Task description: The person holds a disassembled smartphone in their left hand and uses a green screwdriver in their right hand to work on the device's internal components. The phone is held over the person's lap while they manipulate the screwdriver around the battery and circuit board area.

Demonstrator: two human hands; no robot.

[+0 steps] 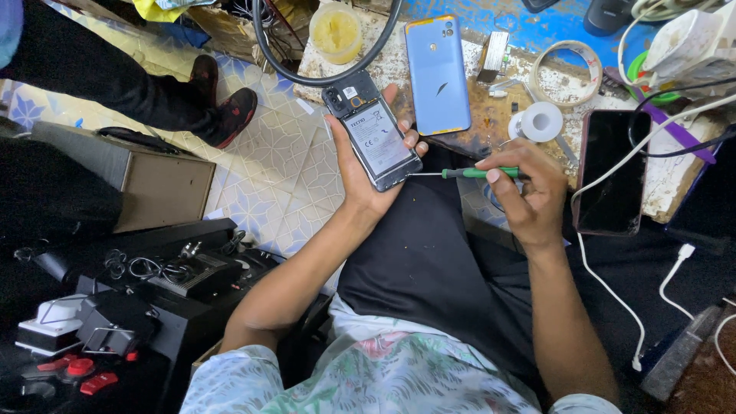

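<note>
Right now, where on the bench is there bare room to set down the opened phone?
The stained wooden bench is crowded. One small bare strip lies between the blue phone back cover and the white tape spool. Another sits between the yellow plastic cup and that cover. Cables clutter the right side around the dark smartphone.

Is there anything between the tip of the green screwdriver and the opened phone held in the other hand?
Nothing visible. The right hand holds the green screwdriver, and its thin shaft runs unobstructed to the lower edge of the opened phone in the left hand.
</note>
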